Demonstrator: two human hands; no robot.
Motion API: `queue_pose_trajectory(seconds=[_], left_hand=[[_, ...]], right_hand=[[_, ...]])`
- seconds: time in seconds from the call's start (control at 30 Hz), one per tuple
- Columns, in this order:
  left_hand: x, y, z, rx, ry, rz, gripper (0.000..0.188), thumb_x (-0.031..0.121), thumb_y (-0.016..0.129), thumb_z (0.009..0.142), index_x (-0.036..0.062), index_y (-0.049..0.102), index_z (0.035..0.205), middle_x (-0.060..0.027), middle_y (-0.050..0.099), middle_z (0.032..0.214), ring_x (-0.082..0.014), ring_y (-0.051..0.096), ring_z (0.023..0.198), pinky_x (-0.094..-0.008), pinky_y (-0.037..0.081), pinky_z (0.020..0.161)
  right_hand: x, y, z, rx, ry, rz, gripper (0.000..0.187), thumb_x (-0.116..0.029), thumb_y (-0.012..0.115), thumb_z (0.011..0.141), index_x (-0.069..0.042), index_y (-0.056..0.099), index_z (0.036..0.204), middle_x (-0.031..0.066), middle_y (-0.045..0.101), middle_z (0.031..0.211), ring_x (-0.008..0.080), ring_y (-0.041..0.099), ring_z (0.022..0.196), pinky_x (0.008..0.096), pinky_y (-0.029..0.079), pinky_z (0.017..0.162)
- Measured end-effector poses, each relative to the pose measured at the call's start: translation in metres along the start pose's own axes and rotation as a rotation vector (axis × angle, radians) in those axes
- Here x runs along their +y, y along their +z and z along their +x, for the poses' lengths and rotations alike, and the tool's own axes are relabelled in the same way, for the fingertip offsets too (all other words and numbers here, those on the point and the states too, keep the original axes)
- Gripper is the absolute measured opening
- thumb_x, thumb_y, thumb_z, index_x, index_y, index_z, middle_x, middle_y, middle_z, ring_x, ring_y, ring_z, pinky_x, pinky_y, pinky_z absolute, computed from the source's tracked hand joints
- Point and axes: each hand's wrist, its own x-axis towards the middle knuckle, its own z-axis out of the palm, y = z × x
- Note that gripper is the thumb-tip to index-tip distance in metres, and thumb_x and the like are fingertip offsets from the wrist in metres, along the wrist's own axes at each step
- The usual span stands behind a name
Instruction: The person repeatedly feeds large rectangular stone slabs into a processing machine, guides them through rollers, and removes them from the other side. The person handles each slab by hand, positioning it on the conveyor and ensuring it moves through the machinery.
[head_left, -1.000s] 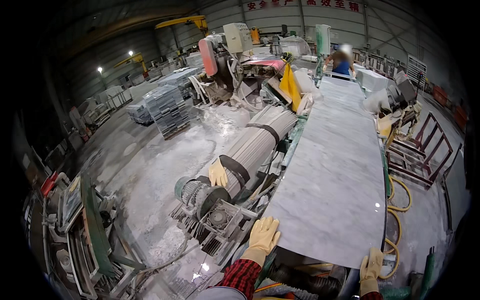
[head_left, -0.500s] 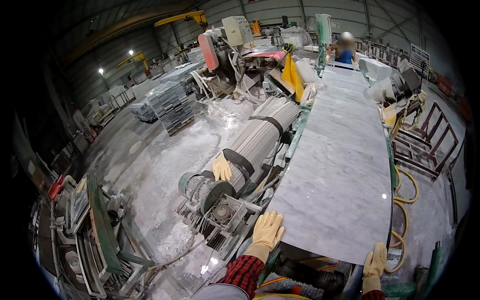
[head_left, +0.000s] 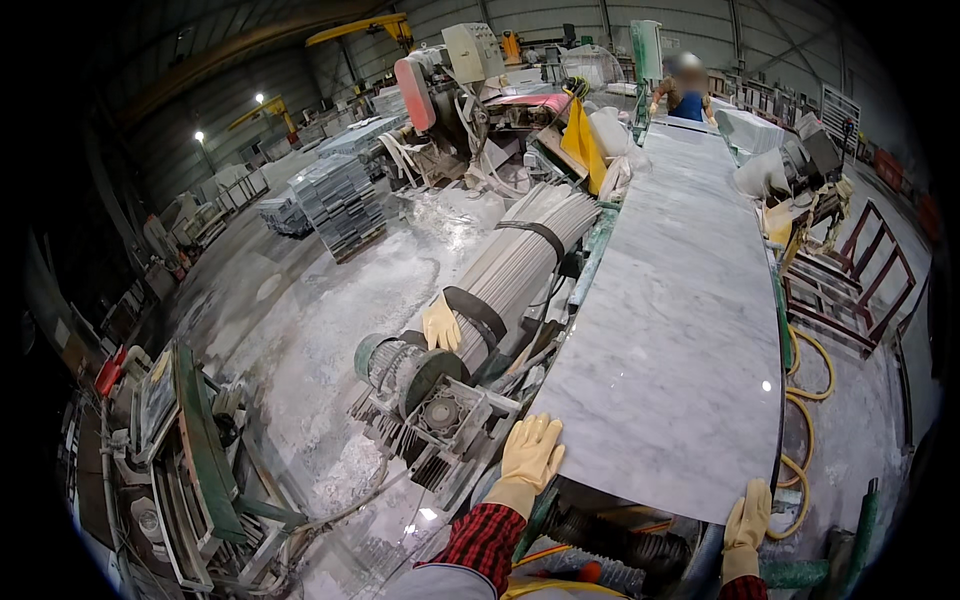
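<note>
We see pale yellow gloves on the left hand and right hand; red-and-black checked sleeves; grey cloth beyond the left cuff.

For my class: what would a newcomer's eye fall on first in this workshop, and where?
The long, grey-veined stone slab runs from the foreground toward a co-worker at the far end. At its near corners are the wearer's gloved left hand and right hand. Left of the slab, a loose cream glove lies beside a dusty motor.
</note>
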Motion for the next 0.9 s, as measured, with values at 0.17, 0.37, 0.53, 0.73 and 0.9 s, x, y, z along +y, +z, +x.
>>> queue_pose_trajectory(seconds=[0.17, 0.37, 0.53, 0.73, 0.9], left_hand=[[-0.003, 0.005, -0.005, 0.035, 0.005, 0.029, 0.051, 0.033, 0.071, 0.098, 0.011, 0.061, 0.143, -0.0185, 0.059, 0.149, -0.0411, 0.052, 0.138, -0.0521, 0.038, 0.12], [-0.001, 0.001, -0.006, 0.033, 0.011, 0.03, 0.05, 0.032, 0.071, 0.097, 0.011, 0.061, 0.142, -0.0185, 0.059, 0.148, -0.0414, 0.053, 0.138, -0.0526, 0.038, 0.12], [-0.001, 0.001, -0.007, 0.031, 0.009, 0.019, 0.05, 0.03, 0.073, 0.096, 0.0111, 0.061, 0.141, -0.018, 0.059, 0.146, -0.0412, 0.053, 0.137, -0.0521, 0.039, 0.119], [-0.002, 0.004, -0.009, 0.056, 0.017, 0.015, 0.051, 0.028, 0.074, 0.094, 0.0111, 0.061, 0.14, -0.0172, 0.059, 0.144, -0.0408, 0.053, 0.137, -0.0517, 0.04, 0.118], [-0.006, 0.004, -0.013, 0.033, 0.011, 0.034, 0.051, 0.033, 0.072, 0.096, 0.0122, 0.061, 0.141, -0.0172, 0.06, 0.148, -0.04, 0.054, 0.138, -0.0521, 0.04, 0.119]], right_hand=[[-0.003, -0.002, 0.0, -0.03, 0.04, 0.006, 0.05, -0.017, 0.053, 0.109, -0.001, 0.052, 0.157, 0.0234, 0.047, 0.165, 0.0447, 0.042, 0.153, 0.054, 0.033, 0.128], [-0.001, 0.0, -0.003, 0.023, 0.006, 0.024, 0.048, -0.016, 0.054, 0.109, -0.002, 0.054, 0.155, 0.0229, 0.05, 0.163, 0.0444, 0.044, 0.152, 0.054, 0.035, 0.127], [0.0, -0.001, -0.005, 0.054, -0.02, 0.036, 0.048, -0.015, 0.055, 0.108, -0.002, 0.055, 0.154, 0.0237, 0.052, 0.161, 0.0453, 0.046, 0.15, 0.0545, 0.036, 0.127], [-0.003, -0.005, -0.007, 0.067, -0.027, 0.042, 0.048, -0.014, 0.056, 0.107, -0.001, 0.056, 0.153, 0.0247, 0.052, 0.16, 0.0464, 0.046, 0.149, 0.0548, 0.036, 0.126], [-0.011, -0.013, -0.004, 0.042, -0.015, 0.06, 0.046, -0.013, 0.056, 0.107, -0.001, 0.058, 0.152, 0.0249, 0.053, 0.159, 0.0471, 0.047, 0.149, 0.0548, 0.037, 0.126]])
